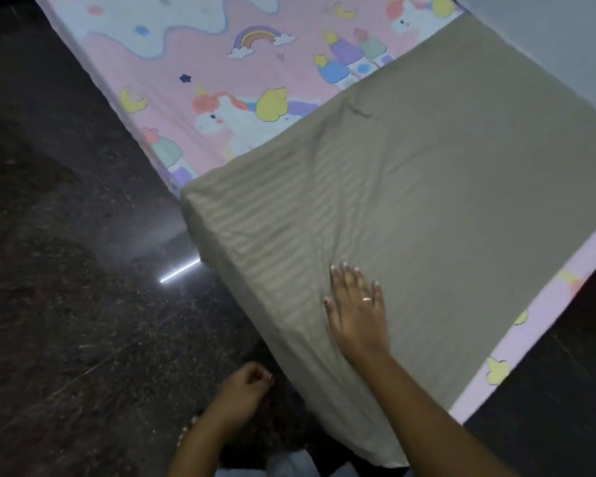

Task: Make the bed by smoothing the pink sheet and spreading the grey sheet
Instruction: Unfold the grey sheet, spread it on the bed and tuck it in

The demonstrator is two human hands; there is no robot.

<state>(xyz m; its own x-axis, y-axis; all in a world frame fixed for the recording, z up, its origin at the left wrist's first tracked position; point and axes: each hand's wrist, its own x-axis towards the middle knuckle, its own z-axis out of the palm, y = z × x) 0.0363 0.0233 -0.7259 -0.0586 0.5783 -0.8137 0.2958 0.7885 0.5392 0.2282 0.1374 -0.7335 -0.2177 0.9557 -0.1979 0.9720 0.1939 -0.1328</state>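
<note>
From the head camera, the only view, the right hand (356, 311) lies flat, palm down, on the grey sheet (444, 187). Its fingers are straight and slightly apart, pressing the cloth rather than gripping it, and a ring (367, 299) shows on one finger. The left hand (243, 394) hangs below and to the left of it, off the bed and over the dark floor (66, 270). Its fingers are loosely curled and nothing shows in them.

The grey sheet spreads out under and ahead of the right hand and covers the near part of the bed. A run of ripples (265, 242) sits just left of the fingertips, running up toward the sheet's far-left corner. The sheet's side edge drapes down over the mattress between the two hands. The pink sheet (193, 74), printed with unicorns and rainbows, lies well beyond the fingertips. A narrow strip of it also shows far to the right of the hand, along the grey sheet's other edge. A pale wall (547, 29) stands past that, at the far right.

Judging from this, the step in hand is smoothing. One risk is that a one-handed push drags the whole grey sheet sideways instead of flattening it, since the left hand holds no edge. The ripples could then simply bunch further along. A hard sweep could also wrinkle the pink sheet underneath, or pull the draped edge down toward the floor.
</note>
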